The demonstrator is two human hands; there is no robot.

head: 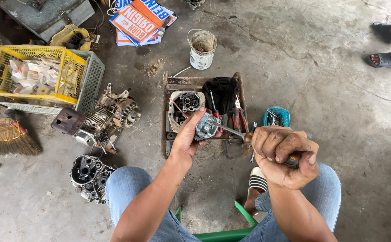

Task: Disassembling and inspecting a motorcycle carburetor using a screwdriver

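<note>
I hold a small grey metal engine part (205,127) in my left hand (187,136), fingers curled tight around it from the left, thumb on top; it sits near the middle of the view, above my knees. My right hand (285,154), at about four o'clock from the part, is closed in a full fist on the handle of a screwdriver (238,133), whose shaft runs toward ten o'clock so the tip meets the part.

Just behind the part, at twelve o'clock, a rusty metal tray (166,116) lies on the concrete floor (329,103), holding an engine cover (184,104), a black cloth (222,93) and red-handled tools (236,117). At two o'clock from the part a small blue basket (277,116) sits just beside the tray. Farther out at twelve o'clock stands a dirty white bucket (202,49).

At nine o'clock an engine block with cooling fins (99,120) lies on the floor, and at eight o'clock a crankcase half (89,177) rests beside my left knee. Beyond, at ten o'clock, a yellow crate (36,74) sits in a grey crate (92,76), with a broom (7,136) below them. Another person's sandalled feet (385,45) show at two o'clock, well apart. I sit on a green stool (224,234).
</note>
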